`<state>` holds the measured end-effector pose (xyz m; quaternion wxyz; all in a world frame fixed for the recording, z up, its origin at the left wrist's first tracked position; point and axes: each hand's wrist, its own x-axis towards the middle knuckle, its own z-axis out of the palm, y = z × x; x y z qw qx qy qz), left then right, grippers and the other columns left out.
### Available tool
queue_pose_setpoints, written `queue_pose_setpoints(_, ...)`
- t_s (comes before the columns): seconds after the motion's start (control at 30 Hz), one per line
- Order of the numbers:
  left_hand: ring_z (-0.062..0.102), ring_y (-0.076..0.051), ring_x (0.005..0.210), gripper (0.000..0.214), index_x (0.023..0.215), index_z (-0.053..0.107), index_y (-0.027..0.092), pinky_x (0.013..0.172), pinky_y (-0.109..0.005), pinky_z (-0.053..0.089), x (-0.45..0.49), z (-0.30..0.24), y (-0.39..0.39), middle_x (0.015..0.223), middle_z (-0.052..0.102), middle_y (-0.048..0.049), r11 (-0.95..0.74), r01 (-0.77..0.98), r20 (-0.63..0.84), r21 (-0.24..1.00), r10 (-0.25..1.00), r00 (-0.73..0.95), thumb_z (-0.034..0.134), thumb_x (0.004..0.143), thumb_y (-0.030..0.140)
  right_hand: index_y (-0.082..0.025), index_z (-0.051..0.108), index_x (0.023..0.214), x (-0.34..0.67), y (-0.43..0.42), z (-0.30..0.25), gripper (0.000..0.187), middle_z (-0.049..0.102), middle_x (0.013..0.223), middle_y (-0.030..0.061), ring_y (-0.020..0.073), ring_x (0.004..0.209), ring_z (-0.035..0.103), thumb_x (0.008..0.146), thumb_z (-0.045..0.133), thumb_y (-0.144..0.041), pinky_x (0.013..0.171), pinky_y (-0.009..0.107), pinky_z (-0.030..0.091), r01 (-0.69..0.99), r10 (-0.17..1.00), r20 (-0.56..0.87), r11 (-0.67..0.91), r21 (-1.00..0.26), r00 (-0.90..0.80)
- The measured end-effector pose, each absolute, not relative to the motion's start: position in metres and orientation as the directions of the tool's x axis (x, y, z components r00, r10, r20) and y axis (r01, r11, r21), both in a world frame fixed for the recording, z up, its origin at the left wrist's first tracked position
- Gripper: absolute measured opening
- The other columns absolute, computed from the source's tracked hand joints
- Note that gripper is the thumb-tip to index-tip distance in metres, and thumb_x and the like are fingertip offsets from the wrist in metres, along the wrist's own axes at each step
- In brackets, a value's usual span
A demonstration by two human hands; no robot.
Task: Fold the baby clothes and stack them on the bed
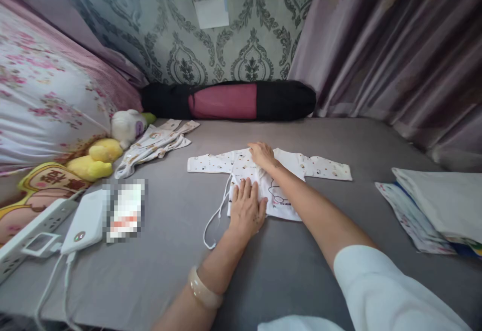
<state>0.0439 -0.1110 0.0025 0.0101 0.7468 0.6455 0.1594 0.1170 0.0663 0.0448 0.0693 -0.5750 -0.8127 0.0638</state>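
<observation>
A small white baby wrap shirt (288,205) with little printed figures lies spread on the grey bed surface, its two sleeves stretched out sideways. My left hand (246,208) rests flat on the lower left part of its front, fingers extended. Up at the neckline, my right hand (262,155) lies on the cloth with its fingers slightly bent and pointing left; the palm side is hidden. A white tie string (219,213) trails from the shirt's left side onto the bed. My right forearm crosses over the right half of the front and partly covers a line-drawn print.
Another patterned baby garment (150,142) lies crumpled at the left, beside plush toys (90,162). Nearer are a power strip (37,235), a white power bank (88,218) with cables and a blurred item (126,210). Folded cloths (440,210) sit right; a long black-and-red bag (222,101) lies behind.
</observation>
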Motion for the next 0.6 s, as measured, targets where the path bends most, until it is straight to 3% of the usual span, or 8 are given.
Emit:
queue_pose_setpoints(0.23,0.026,-0.041,0.144,0.055,0.143,0.046,0.019,0.113,-0.062,0.024,0.047,0.010,-0.114,0.152,0.037,-0.0203,-0.070,0.979,0.178,0.191,0.983,0.036,0.042,0.095,0.045,-0.019,0.062,0.118,0.111,0.080,0.040,0.031,0.068,0.115,0.0119,0.0243,0.108,0.061,0.093,0.043,-0.017,0.088,0.032,0.044,0.939,0.957,0.002,0.286,-0.189,-0.290)
queue_pose_setpoints(0.47,0.022,-0.043,0.144,0.056,0.147,0.041,0.024,0.109,-0.070,0.021,0.049,0.010,-0.115,0.155,0.033,-0.0182,-0.037,0.983,0.129,0.178,0.992,0.014,0.040,0.096,0.047,-0.013,0.057,0.118,0.103,0.074,0.030,0.035,0.063,0.119,0.0149,0.0237,0.113,0.056,0.091,0.036,-0.006,0.093,0.032,0.042,0.952,0.968,0.129,0.239,-0.191,-0.217)
queue_pose_setpoints(0.6,0.022,-0.043,0.144,0.056,0.147,0.042,0.024,0.110,-0.069,0.021,0.048,0.011,-0.115,0.155,0.033,-0.0180,-0.038,0.982,0.127,0.183,0.992,0.014,0.039,0.096,0.047,-0.014,0.059,0.117,0.109,0.073,0.026,0.034,0.064,0.120,0.0134,0.0243,0.114,0.056,0.093,0.036,-0.009,0.093,0.033,0.043,0.937,0.962,0.138,0.262,-0.231,-0.235)
